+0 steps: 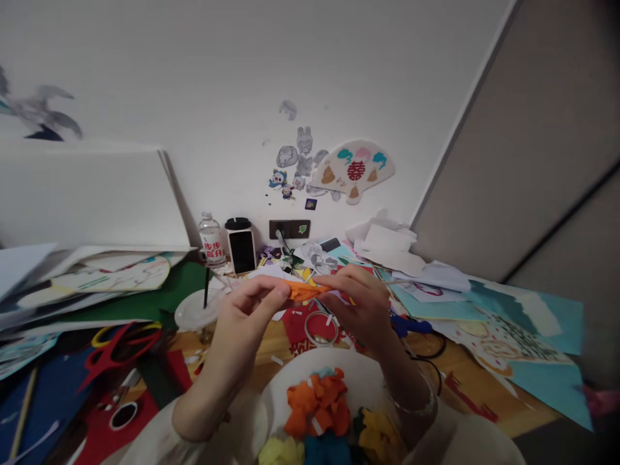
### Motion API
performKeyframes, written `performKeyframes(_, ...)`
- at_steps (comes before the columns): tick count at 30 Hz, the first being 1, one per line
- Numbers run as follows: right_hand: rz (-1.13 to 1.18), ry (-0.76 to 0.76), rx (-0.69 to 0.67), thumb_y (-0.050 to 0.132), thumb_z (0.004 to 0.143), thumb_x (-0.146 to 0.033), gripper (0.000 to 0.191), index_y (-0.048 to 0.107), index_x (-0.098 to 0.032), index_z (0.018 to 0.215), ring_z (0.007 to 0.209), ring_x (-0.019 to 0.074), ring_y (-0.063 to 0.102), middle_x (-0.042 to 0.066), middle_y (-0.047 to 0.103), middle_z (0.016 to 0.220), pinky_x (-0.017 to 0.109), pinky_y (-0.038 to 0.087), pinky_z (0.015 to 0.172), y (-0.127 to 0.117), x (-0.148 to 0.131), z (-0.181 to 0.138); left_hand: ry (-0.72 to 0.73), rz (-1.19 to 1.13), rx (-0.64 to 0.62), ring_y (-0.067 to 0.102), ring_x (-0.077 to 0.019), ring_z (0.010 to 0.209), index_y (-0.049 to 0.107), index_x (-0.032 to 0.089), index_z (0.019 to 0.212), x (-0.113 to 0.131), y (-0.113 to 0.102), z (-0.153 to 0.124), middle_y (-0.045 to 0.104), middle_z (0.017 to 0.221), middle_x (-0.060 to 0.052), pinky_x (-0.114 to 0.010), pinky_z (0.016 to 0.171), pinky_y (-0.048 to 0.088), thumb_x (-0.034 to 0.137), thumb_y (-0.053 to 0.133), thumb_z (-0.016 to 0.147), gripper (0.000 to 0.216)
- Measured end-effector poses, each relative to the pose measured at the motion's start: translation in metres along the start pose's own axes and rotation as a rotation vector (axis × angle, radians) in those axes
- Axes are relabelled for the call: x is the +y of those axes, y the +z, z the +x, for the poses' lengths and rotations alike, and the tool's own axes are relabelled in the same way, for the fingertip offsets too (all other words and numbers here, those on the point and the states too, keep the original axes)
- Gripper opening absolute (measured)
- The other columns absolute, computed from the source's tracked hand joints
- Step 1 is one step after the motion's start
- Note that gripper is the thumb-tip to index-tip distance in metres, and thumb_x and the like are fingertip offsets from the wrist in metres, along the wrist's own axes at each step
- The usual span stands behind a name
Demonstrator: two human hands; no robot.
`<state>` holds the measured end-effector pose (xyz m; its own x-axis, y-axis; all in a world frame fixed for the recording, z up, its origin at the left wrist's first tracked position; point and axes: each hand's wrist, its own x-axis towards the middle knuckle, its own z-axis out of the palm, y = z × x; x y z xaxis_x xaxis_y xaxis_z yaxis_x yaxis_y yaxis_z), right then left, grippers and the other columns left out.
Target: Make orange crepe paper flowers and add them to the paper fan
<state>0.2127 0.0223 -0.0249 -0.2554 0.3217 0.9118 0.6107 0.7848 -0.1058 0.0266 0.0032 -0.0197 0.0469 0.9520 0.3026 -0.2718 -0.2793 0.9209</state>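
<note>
A folded strip of orange paper (pixel 304 292) is stretched between my two hands, above the middle of the table. My left hand (pixel 254 310) pinches its left end between thumb and fingers. At its right end, my right hand (pixel 361 300) has its fingers closed on it. Below them is a round white board (pixel 276 387) near my lap. On it lie an orange crumpled-paper flower (pixel 317 402), a yellow one (pixel 380 436), a pale yellow one (pixel 281 451) and a teal one (pixel 327 451).
Red-handled scissors (pixel 121 349) lie at left, near a white plate (pixel 196 310). A bottle (pixel 212 239) and a lidded cup (pixel 239 245) stand by the wall. A tape roll (pixel 321 328) and a blue tool with a cord (pixel 411 325) lie behind my hands. Painted sheets (pixel 537 381) cover the right side.
</note>
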Motion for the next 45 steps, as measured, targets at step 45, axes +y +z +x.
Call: performKeyframes(45, 0.274, 0.305, -0.089, 0.062, 0.084, -0.023, 0.012, 0.071, -0.021, 0.09, 0.061, 0.0119, 0.05, 0.0, 0.061, 0.068, 0.024, 0.04, 0.056, 0.001, -0.014, 0.004, 0.191, 0.259, -0.004, 0.063, -0.0153, 0.069, 0.071, 0.017, 0.075, -0.003, 0.017, -0.004, 0.069, 0.08, -0.004, -0.023, 0.065, 0.052, 0.024, 0.072, 0.07, 0.008)
